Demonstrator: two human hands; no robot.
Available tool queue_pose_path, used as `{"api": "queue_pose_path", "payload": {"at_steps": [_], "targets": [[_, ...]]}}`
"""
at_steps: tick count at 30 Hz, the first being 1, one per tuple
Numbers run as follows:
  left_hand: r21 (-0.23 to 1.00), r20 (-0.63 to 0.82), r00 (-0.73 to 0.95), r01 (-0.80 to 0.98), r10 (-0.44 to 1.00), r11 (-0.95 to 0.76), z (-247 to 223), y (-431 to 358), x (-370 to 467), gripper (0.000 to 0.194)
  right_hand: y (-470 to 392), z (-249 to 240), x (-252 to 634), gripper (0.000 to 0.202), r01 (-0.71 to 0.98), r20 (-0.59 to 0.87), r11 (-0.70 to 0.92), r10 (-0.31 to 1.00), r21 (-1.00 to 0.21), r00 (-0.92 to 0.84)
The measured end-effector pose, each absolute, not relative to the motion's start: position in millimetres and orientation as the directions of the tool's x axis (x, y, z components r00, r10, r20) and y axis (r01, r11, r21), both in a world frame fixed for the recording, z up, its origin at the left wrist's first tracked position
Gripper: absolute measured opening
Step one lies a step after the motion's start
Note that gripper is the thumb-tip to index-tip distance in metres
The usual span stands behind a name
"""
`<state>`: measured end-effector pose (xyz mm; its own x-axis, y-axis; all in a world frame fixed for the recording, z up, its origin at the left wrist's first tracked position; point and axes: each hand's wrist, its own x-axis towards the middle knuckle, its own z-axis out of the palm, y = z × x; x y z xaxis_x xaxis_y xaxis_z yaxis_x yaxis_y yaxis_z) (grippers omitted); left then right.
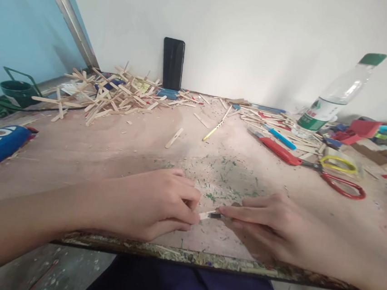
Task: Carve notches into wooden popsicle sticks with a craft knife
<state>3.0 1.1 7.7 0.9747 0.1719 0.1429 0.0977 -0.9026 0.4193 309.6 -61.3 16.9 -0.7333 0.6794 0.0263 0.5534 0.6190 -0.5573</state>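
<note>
Near the table's front edge, my left hand [165,206] is closed, its fingertips pinching one end of a short pale stick piece [203,215]. Facing it from the right, my right hand [271,223] has its forefinger and thumb pressed at a small dark piece [214,215] at the stick's other end. What the dark piece is cannot be made out. Small green shavings [211,197] are scattered on the wood just beyond the hands.
A pile of wooden sticks [116,94] lies at the back left, beside an upright black phone [173,64]. On the right are a red cutter [278,150], scissors [343,184], a blue pen [281,137] and a leaning bottle [323,109]. A blue object [3,147] is far left.
</note>
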Motion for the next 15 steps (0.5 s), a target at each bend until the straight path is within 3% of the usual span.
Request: {"api": "queue_pose_path", "payload": {"at_steps": [7,10,15], "targets": [[0.38,0.141,0.982,0.067,0.129,-0.922,7,-5,7,0.012,-65,11,306,0.033,0.563,0.079,0.685,0.664,-0.463,-0.743],[0.385,0.237,0.945,0.119,0.223,-0.915,1,-4,10,0.014,-63,13,306,0.034,0.566,0.074,0.7,0.655,-0.436,-0.752],[0.298,0.232,0.884,0.331,0.405,-0.895,-2,-3,11,0.052,-62,17,309,0.037,0.586,0.064,0.705,0.659,-0.399,-0.75]]}}
